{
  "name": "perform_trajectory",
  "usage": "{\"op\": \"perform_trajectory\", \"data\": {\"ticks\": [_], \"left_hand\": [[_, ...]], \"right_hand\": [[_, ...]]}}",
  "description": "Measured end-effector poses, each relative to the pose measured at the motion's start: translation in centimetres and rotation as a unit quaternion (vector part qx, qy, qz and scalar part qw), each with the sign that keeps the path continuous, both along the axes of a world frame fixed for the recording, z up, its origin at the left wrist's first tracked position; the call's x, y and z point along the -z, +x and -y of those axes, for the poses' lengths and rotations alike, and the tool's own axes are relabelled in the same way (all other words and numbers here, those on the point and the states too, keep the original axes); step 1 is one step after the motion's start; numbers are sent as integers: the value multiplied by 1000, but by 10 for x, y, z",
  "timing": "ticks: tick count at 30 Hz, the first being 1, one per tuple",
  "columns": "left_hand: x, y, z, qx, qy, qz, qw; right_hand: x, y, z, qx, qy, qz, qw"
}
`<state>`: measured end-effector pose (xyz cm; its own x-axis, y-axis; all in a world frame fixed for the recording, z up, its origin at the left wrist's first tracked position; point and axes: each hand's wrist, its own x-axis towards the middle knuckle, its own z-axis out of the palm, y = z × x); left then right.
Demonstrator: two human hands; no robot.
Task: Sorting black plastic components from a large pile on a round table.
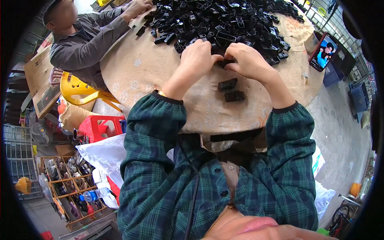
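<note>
"How do we find the fingers?"
"On the right hand, we see thumb and forefinger nearly closed around a small black piece, partly hidden. The left hand faces it with bent fingers, its thumb reaching toward the piece; we cannot tell whether it grips anything."
"Where do we place that piece?"
"Between the two hands, at the near edge of the pile on the table."
"And the materials?"
"We see hard, glossy black parts, plastic-looking, many boxy, some with rectangular openings. The rounded table wears a beige cloth with pale flowers."
"What can we count?"
"Two loose parts lie nearer the body, one just beyond the other; the pile is too tangled for us to count. We also count one lit phone at the right, one co-worker at the left and one yellow chair."
</note>
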<state>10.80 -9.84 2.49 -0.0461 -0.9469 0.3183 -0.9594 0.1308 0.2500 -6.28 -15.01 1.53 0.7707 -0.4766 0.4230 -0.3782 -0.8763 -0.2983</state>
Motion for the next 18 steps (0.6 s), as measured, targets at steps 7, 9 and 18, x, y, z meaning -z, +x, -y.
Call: {"op": "perform_trajectory", "data": {"ticks": [7,9,18], "left_hand": [[6,-4,1,-14,-5,90,996],[2,2,5,15,-43,-34,998],[0,-3,13,133,46,-617,774]], "right_hand": [[-6,-10,7,91,46,-40,994],[-2,-5,13,51,165,164,971],[-6,9,3,13,271,358,893]]}}
